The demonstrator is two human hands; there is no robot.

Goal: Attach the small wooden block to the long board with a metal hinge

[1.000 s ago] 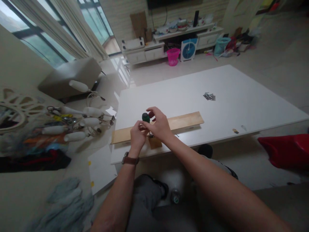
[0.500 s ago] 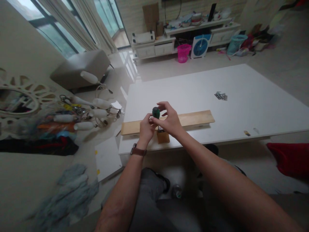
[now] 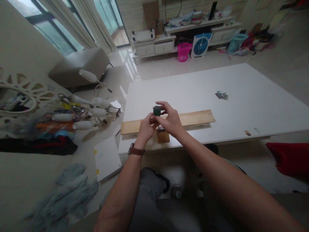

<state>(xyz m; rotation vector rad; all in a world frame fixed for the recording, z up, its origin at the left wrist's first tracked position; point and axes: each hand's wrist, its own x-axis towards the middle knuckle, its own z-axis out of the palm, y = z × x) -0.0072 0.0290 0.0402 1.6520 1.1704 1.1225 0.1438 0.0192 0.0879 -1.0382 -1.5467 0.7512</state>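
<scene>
A screwdriver with a dark green handle [image 3: 156, 111] stands upright over a small wooden block [image 3: 163, 136] at the near edge of the white table [image 3: 241, 106]. My right hand [image 3: 170, 120] curls its fingers round the green handle. My left hand [image 3: 145, 128], with a brown watch strap on the wrist, pinches the tool lower down, close to the block. A long pale wooden plank [image 3: 193, 118] lies flat just behind both hands. What sits under the tool's tip is hidden by my fingers.
A small heap of metal brackets [image 3: 221, 95] lies on the table's far right. White-handled tools [image 3: 91, 112] and clutter cover the floor at left, with a white sheet [image 3: 107, 158] beside the table. A red thing [image 3: 288, 158] sits at right.
Both hands stay on the screwdriver over the block. My right fingers have shifted slightly round the handle. Most of the shift across the frames comes from my head moving.
</scene>
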